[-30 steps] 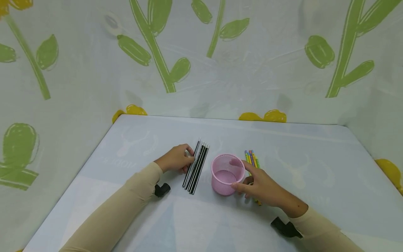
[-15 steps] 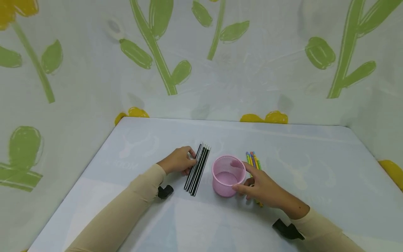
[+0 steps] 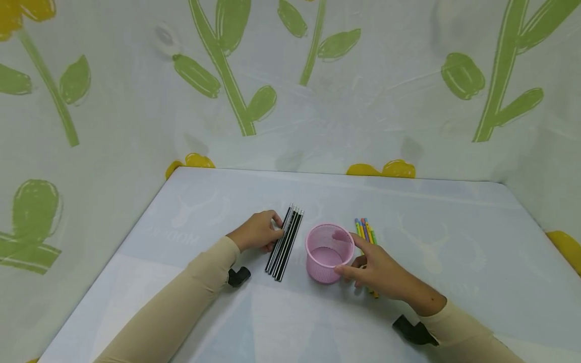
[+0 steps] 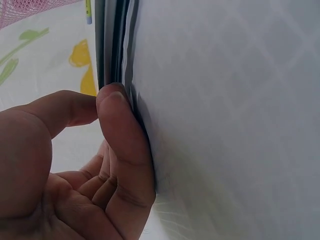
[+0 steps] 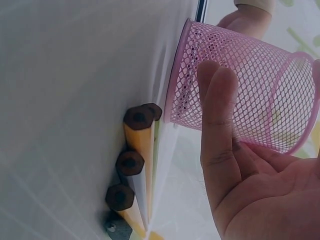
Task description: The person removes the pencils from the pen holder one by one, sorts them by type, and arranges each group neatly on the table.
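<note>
My left hand [image 3: 257,232] is at the left side of a row of slim black pencils [image 3: 287,252] with pale ends, lying side by side on the table. Thumb and index finger pinch at the row's left edge; the left wrist view shows the fingertip [image 4: 112,95] against the pencils [image 4: 116,40]. With my right hand [image 3: 379,269] I hold a pink mesh pen cup [image 3: 323,269] upright by its right side, thumb on the near rim. The cup's inside shows nothing in it. Patterned colourful pencils [image 3: 373,237] lie beneath that hand, partly hidden.
Both hands work on a pale, printed table [image 3: 454,252]. Behind it stands a whitish wall covering [image 3: 386,111] with green leaves and yellow flowers. In the right wrist view, blunt hexagonal pencil ends [image 5: 131,162] lie close beside the cup [image 5: 240,85].
The leftmost black pencil, slightly apart one second ago, now lies closer against the others. The right hand keeps its hold on the cup. The head view has shifted slightly.
</note>
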A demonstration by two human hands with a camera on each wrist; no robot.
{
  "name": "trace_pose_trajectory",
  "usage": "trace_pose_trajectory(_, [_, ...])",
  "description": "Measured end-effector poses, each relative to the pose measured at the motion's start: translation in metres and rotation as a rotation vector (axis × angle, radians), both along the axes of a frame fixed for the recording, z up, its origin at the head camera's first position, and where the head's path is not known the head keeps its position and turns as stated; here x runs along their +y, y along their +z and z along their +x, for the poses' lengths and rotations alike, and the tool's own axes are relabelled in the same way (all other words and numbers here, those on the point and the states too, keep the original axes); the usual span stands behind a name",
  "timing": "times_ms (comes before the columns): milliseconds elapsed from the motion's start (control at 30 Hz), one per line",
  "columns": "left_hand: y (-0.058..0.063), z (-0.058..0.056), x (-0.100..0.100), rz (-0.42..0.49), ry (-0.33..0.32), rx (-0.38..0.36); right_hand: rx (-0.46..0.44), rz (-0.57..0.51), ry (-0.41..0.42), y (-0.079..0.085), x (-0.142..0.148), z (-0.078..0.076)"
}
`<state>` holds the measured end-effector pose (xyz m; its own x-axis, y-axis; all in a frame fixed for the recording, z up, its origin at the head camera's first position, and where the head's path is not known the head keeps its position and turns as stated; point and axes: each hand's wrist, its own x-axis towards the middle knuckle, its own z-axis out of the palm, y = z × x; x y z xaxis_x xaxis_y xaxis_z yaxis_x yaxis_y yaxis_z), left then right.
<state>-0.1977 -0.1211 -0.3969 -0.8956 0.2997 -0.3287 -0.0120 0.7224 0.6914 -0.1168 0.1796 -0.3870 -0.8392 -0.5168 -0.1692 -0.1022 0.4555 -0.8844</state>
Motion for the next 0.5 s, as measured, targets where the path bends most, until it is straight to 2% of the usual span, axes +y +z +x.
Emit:
trace_pose_trajectory(367, [0.0032,0.0041,-0.0001,-0.008,0.013,0.013,0.015,0.006,0.009,0.0019,0.0009,-0.0005])
trace_pose_trajectory(433, [0.0042,0.0062,-0.0018,-0.022,0.023,0.039,0.031,0.016,0.014,0.0037,0.0032,-0.0009])
trace_pose_trajectory(500, [0.0067,0.0097,-0.0047,-0.05,0.033,0.103,0.071,0.019,0.005,0.0058,0.0078,-0.0015])
